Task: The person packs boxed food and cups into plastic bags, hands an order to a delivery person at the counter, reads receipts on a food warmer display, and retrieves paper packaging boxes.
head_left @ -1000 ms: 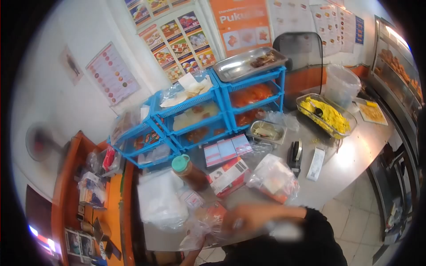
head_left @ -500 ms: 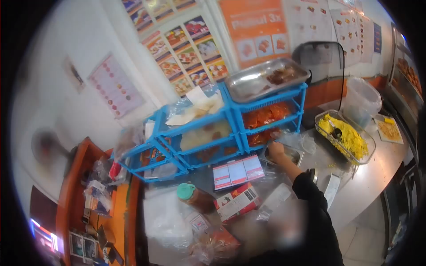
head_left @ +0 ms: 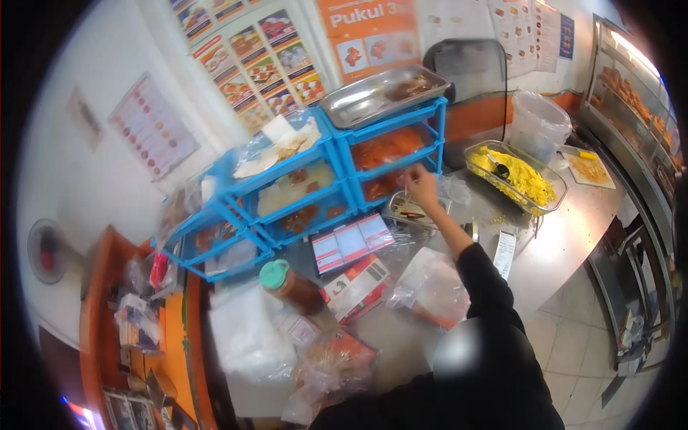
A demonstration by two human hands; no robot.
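Observation:
My right hand (head_left: 421, 185) is raised just above a small metal tray (head_left: 434, 222) with a few thin items in it, in front of the blue racks (head_left: 344, 188). Its fingers are pressed together; whatever they hold is too small to tell. My left hand is out of view. Near the table's front edge lies a tied clear plastic bag (head_left: 331, 369) with something reddish inside. Beside it are a bottle with a green lid (head_left: 274, 274) and a red and white box (head_left: 358, 287).
A glass dish of yellow food (head_left: 516, 178) with a dark scoop stands on the right, near a clear bucket (head_left: 541, 125). A paper receipt (head_left: 504, 256) and another plastic bag (head_left: 433, 287) lie nearer. White plastic bags (head_left: 251, 333) are at the left. A metal tray (head_left: 383, 99) tops the racks.
My right hand has gone from the plastic bag at the front to the small tray, then lifted slightly above it. My left hand has left the view. The camera view has shifted.

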